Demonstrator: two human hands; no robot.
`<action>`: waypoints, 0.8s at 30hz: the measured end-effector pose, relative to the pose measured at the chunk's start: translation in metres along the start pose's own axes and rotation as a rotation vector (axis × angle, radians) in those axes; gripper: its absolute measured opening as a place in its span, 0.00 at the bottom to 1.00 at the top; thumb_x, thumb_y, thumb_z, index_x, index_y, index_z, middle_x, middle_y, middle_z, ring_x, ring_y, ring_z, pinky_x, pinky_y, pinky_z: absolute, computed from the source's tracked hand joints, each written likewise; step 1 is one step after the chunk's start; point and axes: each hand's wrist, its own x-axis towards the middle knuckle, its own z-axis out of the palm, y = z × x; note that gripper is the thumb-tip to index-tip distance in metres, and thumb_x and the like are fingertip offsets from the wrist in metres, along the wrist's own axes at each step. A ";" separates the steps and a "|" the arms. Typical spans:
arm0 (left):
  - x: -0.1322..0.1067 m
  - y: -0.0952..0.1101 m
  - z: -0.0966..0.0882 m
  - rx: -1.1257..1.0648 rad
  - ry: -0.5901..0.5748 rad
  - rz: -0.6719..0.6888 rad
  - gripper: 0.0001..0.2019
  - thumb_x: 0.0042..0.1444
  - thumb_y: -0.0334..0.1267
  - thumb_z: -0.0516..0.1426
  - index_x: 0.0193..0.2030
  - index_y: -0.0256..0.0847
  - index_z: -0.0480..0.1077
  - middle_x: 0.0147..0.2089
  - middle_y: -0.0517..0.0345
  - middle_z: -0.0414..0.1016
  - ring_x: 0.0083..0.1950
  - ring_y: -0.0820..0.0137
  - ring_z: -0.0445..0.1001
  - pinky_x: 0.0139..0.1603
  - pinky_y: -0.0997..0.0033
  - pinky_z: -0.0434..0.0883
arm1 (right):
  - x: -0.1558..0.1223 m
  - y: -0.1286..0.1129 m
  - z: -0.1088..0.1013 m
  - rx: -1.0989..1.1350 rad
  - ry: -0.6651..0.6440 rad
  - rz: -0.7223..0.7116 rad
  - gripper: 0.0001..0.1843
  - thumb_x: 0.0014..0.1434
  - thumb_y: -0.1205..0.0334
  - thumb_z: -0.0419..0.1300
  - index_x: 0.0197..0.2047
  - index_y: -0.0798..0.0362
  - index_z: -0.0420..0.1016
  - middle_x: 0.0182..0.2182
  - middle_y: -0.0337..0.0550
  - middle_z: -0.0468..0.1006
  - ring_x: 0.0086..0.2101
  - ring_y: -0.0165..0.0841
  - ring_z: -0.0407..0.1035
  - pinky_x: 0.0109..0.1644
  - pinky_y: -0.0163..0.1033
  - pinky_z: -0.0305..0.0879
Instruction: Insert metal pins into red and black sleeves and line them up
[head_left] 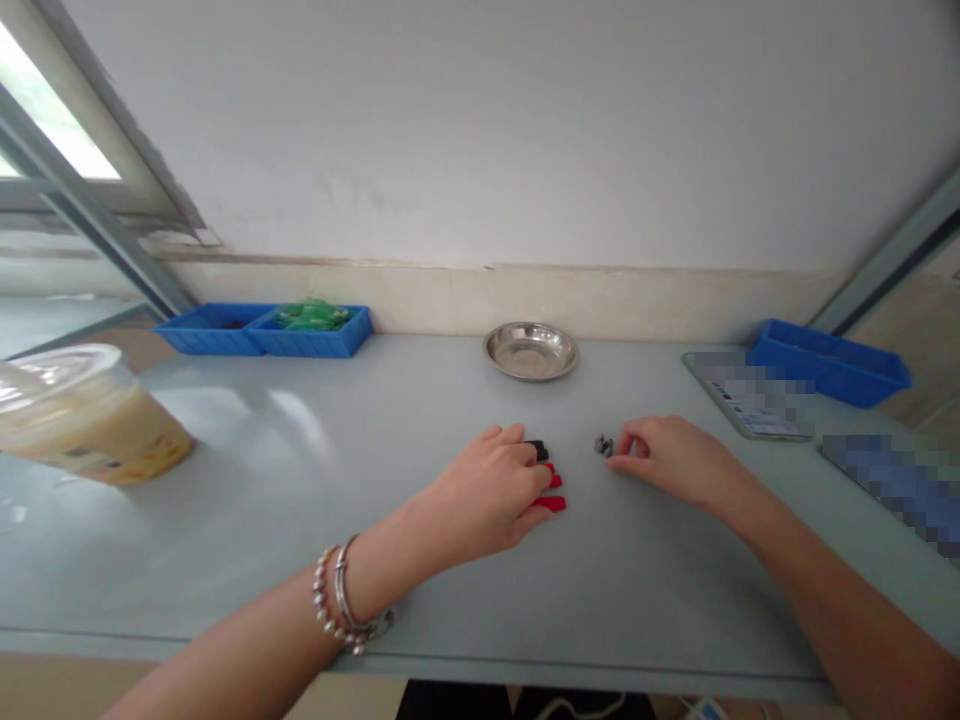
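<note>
Left hand [495, 490] reaches in from the lower left, palm down, low over the middle of the grey table [420, 400]. Fingers bent over a small group: black piece [538, 451] by the forward fingers, two red pieces [555, 504] nearer the thumb, ends poking out to the right. Thumb lies along the nearest red one; whether the fingers grip or merely cover the group, cannot tell. Silver bangle and beaded bracelet [322, 590] on that wrist. Right hand [667, 455] comes from the lower right, thumb and forefinger drawn near each other at a small grey cluster [604, 446], just right of the red and black group. Fingertips sit at the cluster's right side; firm pinch or light touch, cannot tell. Both hands well apart. Shallow metal dish [532, 358] beyond them, near the wall. Back left: two blue trays [315, 343] side by side, green material [311, 316] in the right-hand one, something dark, too small to make out, in the other. Far left: clear-lidded cup [127, 430], yellowish contents, partly cut off by the frame. Right side: two flat devices [757, 408], screens blurred out, one beyond the other; a blue bin [832, 368] stands behind, against the farther device. Pale cord [577, 708] below the table's front edge.
</note>
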 end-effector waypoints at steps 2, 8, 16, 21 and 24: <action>-0.001 0.001 -0.001 0.018 -0.015 -0.001 0.11 0.51 0.44 0.52 0.30 0.39 0.69 0.30 0.54 0.68 0.37 0.69 0.62 0.38 0.68 0.59 | 0.002 0.000 0.002 0.009 -0.018 -0.009 0.10 0.49 0.56 0.55 0.28 0.51 0.73 0.24 0.41 0.72 0.24 0.26 0.65 0.26 0.29 0.51; -0.001 0.004 0.001 0.024 0.005 -0.009 0.11 0.53 0.41 0.50 0.29 0.37 0.68 0.30 0.53 0.68 0.36 0.70 0.62 0.38 0.69 0.59 | 0.003 -0.001 -0.004 0.159 -0.073 -0.050 0.08 0.48 0.61 0.55 0.27 0.53 0.74 0.24 0.41 0.73 0.24 0.25 0.65 0.28 0.29 0.56; 0.004 0.003 0.003 -0.033 0.175 -0.164 0.10 0.54 0.40 0.49 0.34 0.37 0.67 0.31 0.56 0.68 0.35 0.72 0.64 0.35 0.72 0.62 | -0.005 -0.022 -0.014 0.891 -0.148 -0.148 0.14 0.47 0.55 0.57 0.33 0.58 0.69 0.27 0.41 0.74 0.25 0.22 0.66 0.30 0.28 0.63; 0.002 0.002 0.008 -0.069 0.221 -0.192 0.10 0.54 0.38 0.48 0.37 0.38 0.67 0.31 0.57 0.69 0.33 0.74 0.67 0.33 0.74 0.63 | -0.005 -0.026 -0.009 1.003 -0.154 -0.150 0.15 0.46 0.55 0.58 0.34 0.59 0.67 0.25 0.41 0.74 0.26 0.23 0.68 0.33 0.29 0.65; 0.002 0.001 0.011 -0.097 0.195 -0.223 0.11 0.55 0.38 0.47 0.39 0.38 0.66 0.33 0.57 0.69 0.32 0.75 0.68 0.31 0.76 0.64 | -0.005 -0.026 -0.008 1.024 -0.164 -0.173 0.15 0.47 0.55 0.59 0.34 0.59 0.67 0.26 0.41 0.74 0.27 0.23 0.69 0.33 0.29 0.65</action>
